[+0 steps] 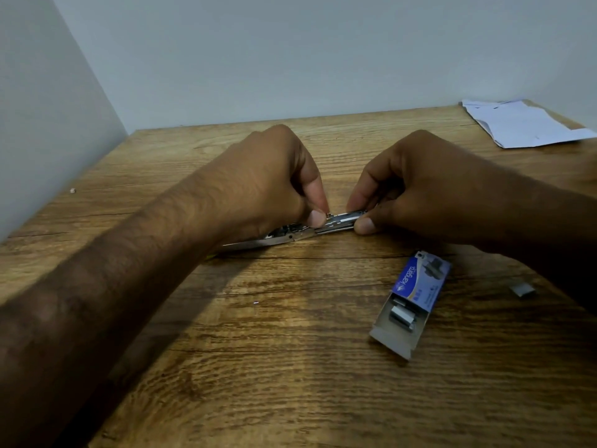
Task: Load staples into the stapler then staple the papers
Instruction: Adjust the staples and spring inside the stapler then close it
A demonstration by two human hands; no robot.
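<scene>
A metal stapler (290,236) lies opened flat on the wooden table (290,350), its magazine channel facing up. My left hand (271,179) pinches the channel near its middle, thumb and forefinger on the small pusher part. My right hand (413,189) grips the channel's right end, thumb pressed on its front edge. A pale strip, apparently staples (347,216), shows in the channel between the hands. A blue staple box (413,299) lies open at the right front with staple strips inside. White papers (526,124) lie at the far right corner.
A loose short strip of staples (521,290) lies right of the box, under my right forearm's edge. Grey walls close off the table at the back and left. A tiny white speck (73,190) sits near the left edge.
</scene>
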